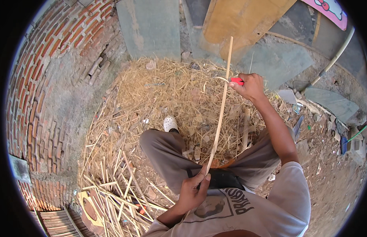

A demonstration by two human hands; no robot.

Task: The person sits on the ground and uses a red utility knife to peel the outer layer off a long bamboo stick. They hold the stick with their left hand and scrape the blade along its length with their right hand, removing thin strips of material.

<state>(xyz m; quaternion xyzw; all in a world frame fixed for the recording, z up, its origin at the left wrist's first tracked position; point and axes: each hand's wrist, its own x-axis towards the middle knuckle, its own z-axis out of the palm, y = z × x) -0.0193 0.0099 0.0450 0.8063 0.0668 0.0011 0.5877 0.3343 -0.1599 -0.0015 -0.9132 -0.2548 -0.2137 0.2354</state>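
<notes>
A long, pale bamboo strip [220, 122] rises from my lap, slanting slightly right toward its far tip. My left hand [194, 190] is closed round its near end at my waist. Farther up, my right hand [251, 87] grips a red-handled knife [237, 81] against the strip, thumb pressed close to the wood. The knife's blade is too small or hidden to make out. A thin curled shaving [220, 78] stands off the strip's left side beside the knife.
Straw-like shavings [163, 91] cover the ground before my crossed legs. Loose bamboo strips [124, 193] lie in a heap at lower left, with an orange-red object [142, 208] among them. A brick wall [37, 106] stands left; grey panels [150, 31] lean at the back.
</notes>
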